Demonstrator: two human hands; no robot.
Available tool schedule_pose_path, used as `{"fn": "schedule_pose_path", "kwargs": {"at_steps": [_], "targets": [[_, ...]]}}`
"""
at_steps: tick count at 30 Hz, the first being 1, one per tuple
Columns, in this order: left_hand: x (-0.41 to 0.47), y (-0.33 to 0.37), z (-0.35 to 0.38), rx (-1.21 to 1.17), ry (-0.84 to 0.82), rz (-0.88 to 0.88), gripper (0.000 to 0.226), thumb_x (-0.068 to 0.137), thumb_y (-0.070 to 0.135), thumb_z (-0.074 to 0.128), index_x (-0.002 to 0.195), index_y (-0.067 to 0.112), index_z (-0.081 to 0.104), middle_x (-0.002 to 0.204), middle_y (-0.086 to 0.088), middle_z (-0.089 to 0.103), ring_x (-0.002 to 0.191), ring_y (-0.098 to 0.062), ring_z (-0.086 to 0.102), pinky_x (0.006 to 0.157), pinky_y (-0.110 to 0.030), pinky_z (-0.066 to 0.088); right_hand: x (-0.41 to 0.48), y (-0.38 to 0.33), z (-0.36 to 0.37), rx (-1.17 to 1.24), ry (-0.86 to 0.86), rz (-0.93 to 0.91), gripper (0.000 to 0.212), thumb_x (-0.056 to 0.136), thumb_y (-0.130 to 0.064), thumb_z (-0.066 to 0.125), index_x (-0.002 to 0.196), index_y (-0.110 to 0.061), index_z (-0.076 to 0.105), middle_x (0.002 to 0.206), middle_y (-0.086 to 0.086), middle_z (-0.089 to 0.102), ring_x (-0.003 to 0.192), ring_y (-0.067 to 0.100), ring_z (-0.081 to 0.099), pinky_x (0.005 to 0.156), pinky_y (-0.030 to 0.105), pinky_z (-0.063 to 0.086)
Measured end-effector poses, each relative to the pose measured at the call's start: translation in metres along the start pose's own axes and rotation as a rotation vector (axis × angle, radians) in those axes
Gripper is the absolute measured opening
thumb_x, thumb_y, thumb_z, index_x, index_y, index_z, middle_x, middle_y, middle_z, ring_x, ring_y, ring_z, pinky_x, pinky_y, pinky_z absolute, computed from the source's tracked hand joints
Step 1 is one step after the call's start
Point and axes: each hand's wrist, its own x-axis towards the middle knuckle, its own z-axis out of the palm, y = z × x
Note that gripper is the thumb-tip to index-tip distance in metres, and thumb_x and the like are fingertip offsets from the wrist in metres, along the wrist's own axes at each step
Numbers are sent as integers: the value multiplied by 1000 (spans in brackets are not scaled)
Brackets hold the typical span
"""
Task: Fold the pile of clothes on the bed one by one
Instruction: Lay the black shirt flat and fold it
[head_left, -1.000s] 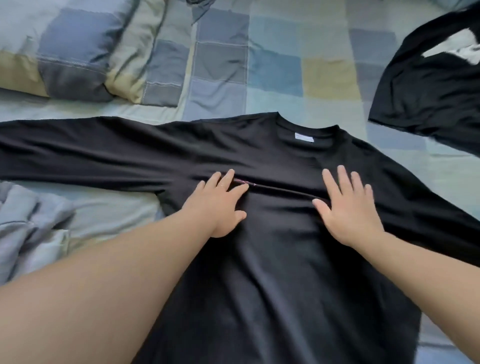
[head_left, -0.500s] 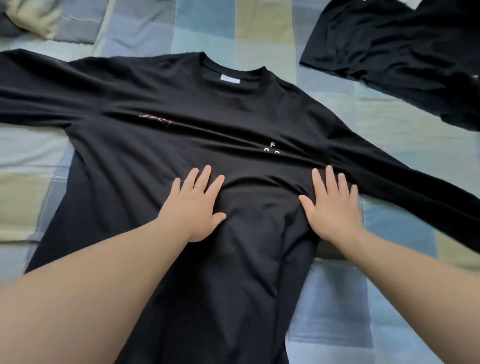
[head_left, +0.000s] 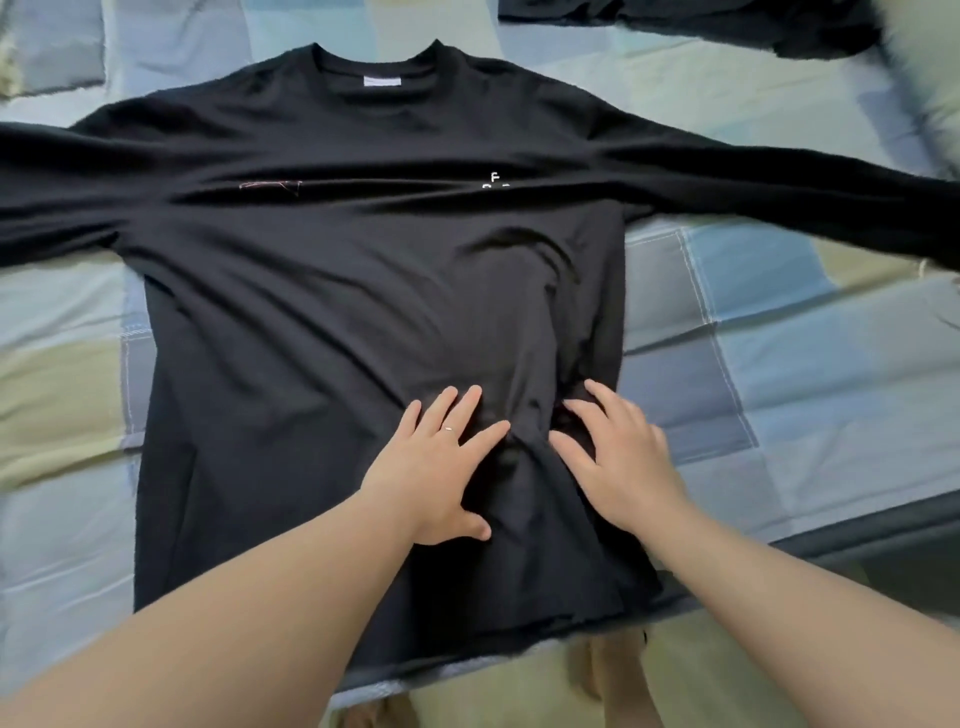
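Note:
A black long-sleeved shirt (head_left: 322, 291) lies face up and spread flat on the bed, collar at the far side, both sleeves stretched out left and right. My left hand (head_left: 441, 467) presses flat on its lower middle, fingers straight and spread. My right hand (head_left: 618, 457) presses flat just to the right of it, fingers straight. Between the two hands the cloth is bunched into a wrinkle. The shirt's hem hangs at the bed's near edge.
A patchwork quilt (head_left: 769, 364) in blue, grey and yellow-green covers the bed. Another black garment (head_left: 727, 23) lies at the far right top. The bed's near edge (head_left: 852, 540) runs at the lower right. My feet show below the hem.
Both hands have slid down the shirt from the chest to the lower middle and come closer together. The view has shifted so that the whole shirt shows.

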Motion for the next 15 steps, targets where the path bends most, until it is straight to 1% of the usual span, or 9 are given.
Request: {"fn": "schedule_pose_path", "kwargs": {"at_steps": [2,3,5,7,8,9,11,13,15], "targets": [[-9,5,6,18,-8,26,121,74,74,68,158,37,-11,165,-2,-26,152,-30,-22,124,-53,-4,-11,-9,5,44,40,91,58,93,-64,50,139,-28,48,145,-5,37,131,26,42,97,42,41],[-12,9,9,26,-8,32,123,73,74,69,158,36,-11,165,-1,-25,153,-30,-21,125,-54,-3,-14,-11,7,94,43,161,57,92,-61,56,136,-26,46,138,-2,41,123,29,48,90,41,43],[-19,20,18,19,-8,26,123,73,72,71,159,34,-7,167,0,-19,153,-30,-17,125,-54,1,-18,-9,11,204,33,314,55,92,-51,65,131,-21,42,128,5,49,110,34,56,79,39,42],[-26,33,28,-6,34,7,116,73,70,72,159,34,3,168,1,-8,154,-29,-9,124,-53,5,-25,2,17,255,53,371,37,95,-42,65,114,-19,44,110,8,59,98,34,57,72,37,39],[-29,38,32,-16,77,3,109,73,69,71,158,35,12,167,1,1,153,-28,-2,124,-52,9,-28,7,19,256,70,361,27,97,-40,62,103,-20,45,100,8,60,94,34,57,70,36,38],[-31,43,35,-27,125,9,98,74,68,71,154,37,23,163,1,12,151,-28,8,123,-49,13,-30,12,21,249,83,344,24,99,-39,59,94,-20,45,92,8,60,92,34,56,69,36,38],[-35,53,40,-47,208,37,72,79,65,67,141,39,40,149,5,32,138,-24,27,116,-41,24,-35,19,22,237,98,311,29,102,-38,53,83,-19,44,83,6,59,86,34,53,66,37,39],[-39,62,45,-62,239,49,52,86,61,63,130,39,47,133,7,41,124,-22,37,106,-37,29,-41,24,17,252,133,290,36,103,-38,49,77,-15,44,74,4,57,80,34,52,63,39,40],[-41,72,49,-57,241,31,39,91,56,59,123,36,50,126,7,45,117,-23,40,101,-36,32,-49,39,11,232,170,319,38,104,-39,46,75,-15,43,71,1,55,76,32,51,60,39,38]]}}
